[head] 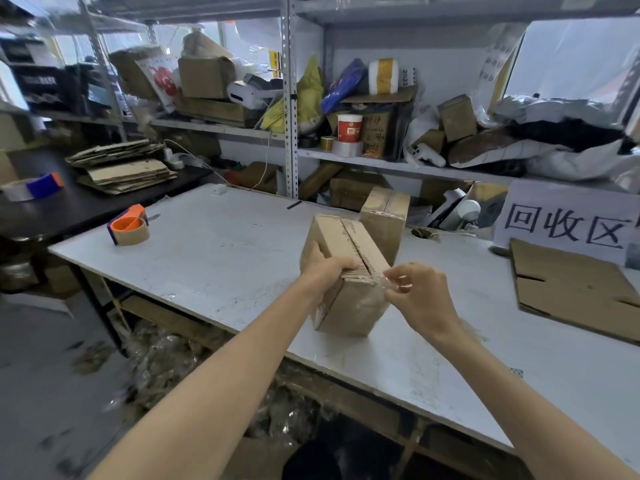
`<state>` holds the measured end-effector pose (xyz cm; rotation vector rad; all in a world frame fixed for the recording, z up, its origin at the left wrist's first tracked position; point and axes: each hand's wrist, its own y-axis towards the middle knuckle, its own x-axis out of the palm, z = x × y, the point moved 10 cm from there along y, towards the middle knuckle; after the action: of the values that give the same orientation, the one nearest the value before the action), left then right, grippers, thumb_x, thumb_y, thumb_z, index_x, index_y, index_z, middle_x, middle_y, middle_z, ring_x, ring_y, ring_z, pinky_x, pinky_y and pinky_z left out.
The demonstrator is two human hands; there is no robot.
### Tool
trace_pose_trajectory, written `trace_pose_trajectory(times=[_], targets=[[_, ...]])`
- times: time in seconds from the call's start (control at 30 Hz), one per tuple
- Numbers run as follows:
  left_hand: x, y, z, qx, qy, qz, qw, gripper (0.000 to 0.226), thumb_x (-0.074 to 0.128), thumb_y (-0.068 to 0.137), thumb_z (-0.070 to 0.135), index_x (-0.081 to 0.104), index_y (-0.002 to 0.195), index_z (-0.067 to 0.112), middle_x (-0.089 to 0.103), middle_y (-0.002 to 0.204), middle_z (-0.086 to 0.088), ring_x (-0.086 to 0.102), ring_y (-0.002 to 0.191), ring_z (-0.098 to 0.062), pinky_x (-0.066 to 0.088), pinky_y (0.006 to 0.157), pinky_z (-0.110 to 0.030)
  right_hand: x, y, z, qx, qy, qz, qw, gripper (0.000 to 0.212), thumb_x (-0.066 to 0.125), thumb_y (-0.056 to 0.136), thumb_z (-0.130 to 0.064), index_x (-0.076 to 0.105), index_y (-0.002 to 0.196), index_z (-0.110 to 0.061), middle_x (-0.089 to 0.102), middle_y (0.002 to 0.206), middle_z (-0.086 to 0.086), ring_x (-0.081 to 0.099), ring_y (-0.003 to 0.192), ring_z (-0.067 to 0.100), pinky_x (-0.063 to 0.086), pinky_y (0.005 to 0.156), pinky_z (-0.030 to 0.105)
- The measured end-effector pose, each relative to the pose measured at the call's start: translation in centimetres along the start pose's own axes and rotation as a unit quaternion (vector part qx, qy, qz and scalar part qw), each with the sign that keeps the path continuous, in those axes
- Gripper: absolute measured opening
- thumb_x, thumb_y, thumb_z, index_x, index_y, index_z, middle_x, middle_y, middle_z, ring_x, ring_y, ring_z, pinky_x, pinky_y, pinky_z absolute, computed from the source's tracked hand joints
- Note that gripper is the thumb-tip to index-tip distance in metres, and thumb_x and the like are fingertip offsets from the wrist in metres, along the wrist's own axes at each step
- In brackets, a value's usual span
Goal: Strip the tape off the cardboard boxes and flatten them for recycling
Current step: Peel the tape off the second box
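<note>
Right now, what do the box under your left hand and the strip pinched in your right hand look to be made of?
Cardboard box: brown corrugated board, matte; fluted ridges show along the cut flap edge on top. Tape strip: clear plastic film, glossy and crinkled, likely packing tape; it looks see-through where the right hand pinches it. The left hand grips the box top.

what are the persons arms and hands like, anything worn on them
Both hands are bare: no glove on the left hand or the right hand. The left forearm and right forearm are uncovered as far as the picture shows, with no sleeve in view. No watch, bracelet, ring or marking shows on either.
</note>
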<state>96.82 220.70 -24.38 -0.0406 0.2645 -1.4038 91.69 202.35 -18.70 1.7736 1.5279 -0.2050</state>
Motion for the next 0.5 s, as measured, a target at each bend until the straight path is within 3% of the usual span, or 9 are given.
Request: trace_pose_trajectory(times=[0.03, 0.1, 0.17, 0.27, 0.37, 0.43, 0.5], targets=[[-0.1, 0.0, -0.2, -0.007, -0.012, -0.003, 1.000, 0.079, 0.079, 0.079, 0.018, 0.038, 0.146, 0.014, 0.053, 0.142, -0.009, 0.057, 0.118, -0.024, 0.051, 0.090, -0.043, -0.3, 0.0, 0.0, 0.003, 0.022, -0.008, 1.000, 0.022, 0.072, 0.071, 0.006, 0.076, 0.085, -0.010, 0.069, 0.075, -0.001, 0.065, 0.067, 0.004, 0.057, 0.067, 0.022], [-0.3, 0.0, -0.6, -0.019, -0.012, -0.017, 1.000, 0.056, 0.072, 0.085, 0.009, 0.050, 0.136, 0.012, 0.063, 0.129, -0.008, 0.061, 0.091, -0.015, 0.048, 0.063, -0.033, -1.3, 0.1, 0.8, 0.012, 0.051, -0.018, 0.998, 0.023, 0.072, 0.069, 0.007, 0.076, 0.081, -0.012, 0.072, 0.072, -0.001, 0.066, 0.064, 0.005, 0.057, 0.064, 0.020], [-0.6, 0.2, -0.8, -0.018, -0.006, -0.025, 1.000, 0.042, 0.066, 0.088, 0.005, 0.056, 0.128, 0.012, 0.066, 0.122, -0.009, 0.060, 0.083, -0.015, 0.051, 0.063, -0.035, -2.3, 0.0, 2.3, 0.036, 0.073, -0.030, 0.996, 0.021, 0.073, 0.071, 0.004, 0.077, 0.080, -0.015, 0.073, 0.070, 0.002, 0.068, 0.066, 0.015, 0.056, 0.065, 0.024], [0.1, 0.3, -0.1, -0.008, 0.013, -0.033, 0.999, 0.044, 0.063, 0.091, 0.003, 0.050, 0.133, 0.011, 0.064, 0.122, -0.010, 0.061, 0.091, -0.020, 0.051, 0.069, -0.036, -3.5, 0.0, 4.2, 0.075, 0.104, -0.018, 0.992, 0.019, 0.075, 0.071, 0.001, 0.077, 0.081, -0.015, 0.074, 0.071, 0.005, 0.071, 0.072, 0.021, 0.057, 0.073, 0.032], [1.2, 0.4, 0.3, 0.000, 0.032, -0.037, 0.999, 0.051, 0.061, 0.092, 0.001, 0.042, 0.138, 0.010, 0.060, 0.128, -0.014, 0.060, 0.107, -0.029, 0.049, 0.077, -0.036, -5.0, -0.2, 5.1, 0.083, 0.069, 0.035, 0.994, 0.021, 0.075, 0.068, 0.001, 0.077, 0.079, -0.016, 0.074, 0.070, 0.001, 0.071, 0.069, 0.015, 0.056, 0.069, 0.024], [1.9, 0.4, 0.1, 0.003, 0.027, -0.050, 0.998, 0.049, 0.059, 0.094, 0.001, 0.042, 0.138, 0.012, 0.061, 0.123, -0.012, 0.060, 0.091, -0.021, 0.048, 0.062, -0.031, -5.9, -0.5, 5.5, 0.076, 0.031, 0.063, 0.995, 0.021, 0.076, 0.067, 0.000, 0.077, 0.079, -0.016, 0.072, 0.066, -0.006, 0.067, 0.064, 0.004, 0.052, 0.062, 0.012], [2.2, 0.6, -0.1, 0.005, 0.014, -0.055, 0.998, 0.048, 0.058, 0.094, 0.001, 0.042, 0.138, 0.014, 0.061, 0.120, -0.010, 0.057, 0.080, -0.015, 0.042, 0.051, -0.027, -6.5, -0.7, 5.7, 0.061, 0.003, 0.085, 0.995, 0.019, 0.075, 0.066, 0.000, 0.078, 0.080, -0.013, 0.070, 0.065, -0.007, 0.066, 0.062, 0.001, 0.050, 0.060, 0.009]])
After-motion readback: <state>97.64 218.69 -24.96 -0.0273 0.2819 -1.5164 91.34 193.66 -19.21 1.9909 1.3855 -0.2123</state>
